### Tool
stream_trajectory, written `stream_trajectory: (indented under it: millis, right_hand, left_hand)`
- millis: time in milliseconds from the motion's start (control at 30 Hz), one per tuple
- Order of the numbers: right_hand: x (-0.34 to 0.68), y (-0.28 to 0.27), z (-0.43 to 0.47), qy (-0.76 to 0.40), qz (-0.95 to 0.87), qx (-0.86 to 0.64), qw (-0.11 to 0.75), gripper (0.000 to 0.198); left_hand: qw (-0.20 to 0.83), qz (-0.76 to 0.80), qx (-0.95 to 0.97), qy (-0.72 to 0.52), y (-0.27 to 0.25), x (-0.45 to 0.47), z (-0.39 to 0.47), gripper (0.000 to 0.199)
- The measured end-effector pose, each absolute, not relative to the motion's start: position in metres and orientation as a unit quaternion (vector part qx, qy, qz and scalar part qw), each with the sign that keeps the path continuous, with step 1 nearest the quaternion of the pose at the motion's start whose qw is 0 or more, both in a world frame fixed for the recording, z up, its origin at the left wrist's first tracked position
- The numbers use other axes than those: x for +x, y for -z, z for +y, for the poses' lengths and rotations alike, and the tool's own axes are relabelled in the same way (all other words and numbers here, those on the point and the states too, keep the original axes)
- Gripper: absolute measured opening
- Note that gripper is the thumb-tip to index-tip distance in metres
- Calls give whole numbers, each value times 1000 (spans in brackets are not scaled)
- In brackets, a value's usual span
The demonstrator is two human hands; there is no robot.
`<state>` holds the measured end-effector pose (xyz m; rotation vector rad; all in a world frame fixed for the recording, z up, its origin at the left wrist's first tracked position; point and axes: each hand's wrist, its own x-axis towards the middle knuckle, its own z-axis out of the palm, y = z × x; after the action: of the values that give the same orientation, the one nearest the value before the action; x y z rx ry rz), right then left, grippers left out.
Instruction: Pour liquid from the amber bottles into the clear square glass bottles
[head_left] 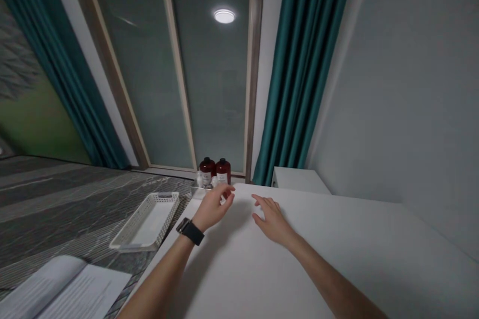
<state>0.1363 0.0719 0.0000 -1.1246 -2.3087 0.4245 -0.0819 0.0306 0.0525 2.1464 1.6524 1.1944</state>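
Above the white table point(239, 264), my left hand point(216, 205) is held with its fingers curved and the thumb apart from them, nothing between them. A dark watch point(190, 231) is strapped round that wrist. My right hand point(270, 217) hovers to the right, fingers stretched forward and thumb apart, also holding nothing. Just beyond my left hand stand two dark red bottles point(223, 171) with black caps and pale labels. Smaller white bottles point(199, 179) sit in front of them in a clear tray point(196, 191), partly hidden by my hand.
Left of the table, a white perforated basket point(164, 232) and an open book point(84, 289) lie on a grey patterned surface point(56, 209). A white cabinet point(299, 179) stands beyond the far edge. Teal curtains point(299, 70) hang beside the glass door point(213, 84); a wall point(419, 84) rises at right.
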Motion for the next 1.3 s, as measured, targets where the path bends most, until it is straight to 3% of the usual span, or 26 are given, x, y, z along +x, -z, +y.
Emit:
stream_trajectory:
  millis: [267,500,767,1300]
  right_hand:
    - [214,11,49,-138,-838,-466,250,40]
    - [223,19,29,-153,-830,-471,258,37]
    - [221,24,17,-204,-830,-448,262,37]
    - [226,23,17,-202,-854,-411,246,39]
  left_hand:
    - [102,506,809,-280,-34,-15,34,22]
    - [71,496,839,-212,-3,8,29,24]
    - [76,466,858,-201,25,-1,22,26]
    - [97,481,845,-214,23,2,20,29]
